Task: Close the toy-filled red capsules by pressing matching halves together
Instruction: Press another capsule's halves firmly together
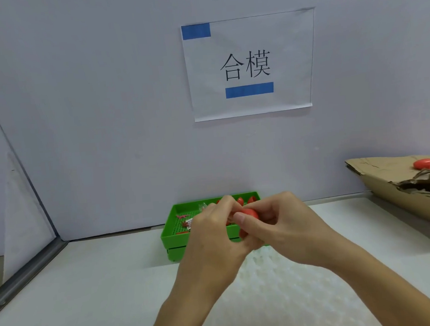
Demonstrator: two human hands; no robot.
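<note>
Both hands meet in front of the green tray [178, 239]. My right hand [278, 228] grips a red capsule [250, 214] with thumb and curled fingers. My left hand [212, 236] curls its fingers round the capsule's left side, where a bit of clear wrapping shows. Most of the capsule is hidden by the fingers, so I cannot tell whether its halves are joined. Behind the hands, red capsule halves [240, 201] and small wrapped toys [187, 223] lie in the tray.
A torn cardboard box [400, 181] at the right holds closed red capsules [423, 164]. A white bubble-wrap sheet [283, 299] lies on the table under my arms. A wall with a paper sign [248, 65] stands behind, and a metal rail [24, 275] edges the left.
</note>
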